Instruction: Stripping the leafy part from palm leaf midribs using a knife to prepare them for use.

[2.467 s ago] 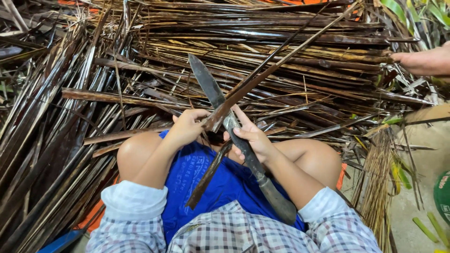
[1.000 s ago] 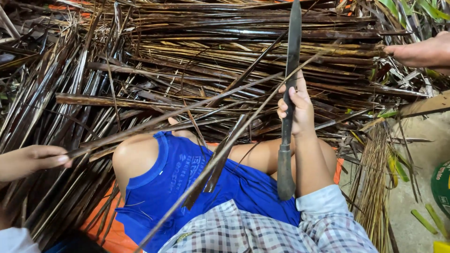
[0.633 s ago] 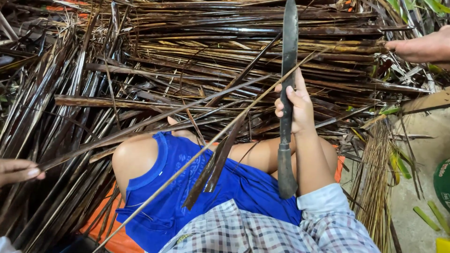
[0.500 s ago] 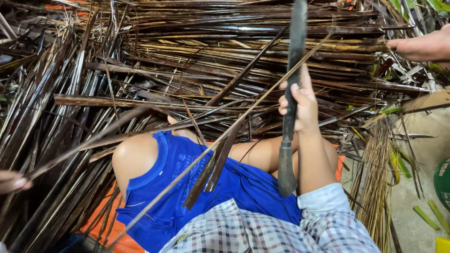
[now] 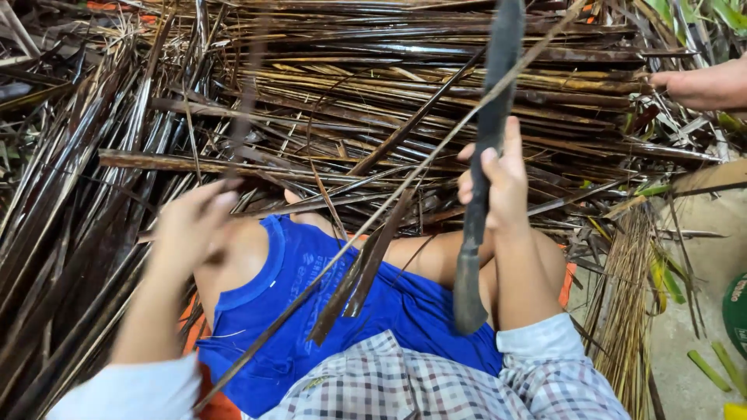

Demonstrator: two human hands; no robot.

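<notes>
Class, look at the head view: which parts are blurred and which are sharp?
Head view: the left hand is smeared by motion blur; the right hand and the long knife it grips read fairly sharp, as do the dry leaf strips; light is even.

A seated person's right hand (image 5: 498,183) grips a long dark knife (image 5: 486,155) upright, blade pointing away, its handle end hanging above blue shorts (image 5: 389,311). A thin leaf rib (image 5: 405,187) slants across the lap beside the blade. The blurred left hand (image 5: 194,225) is raised over the left knee, near a heap of dried palm fronds (image 5: 311,93). Another person's hand (image 5: 700,85) enters at upper right.
</notes>
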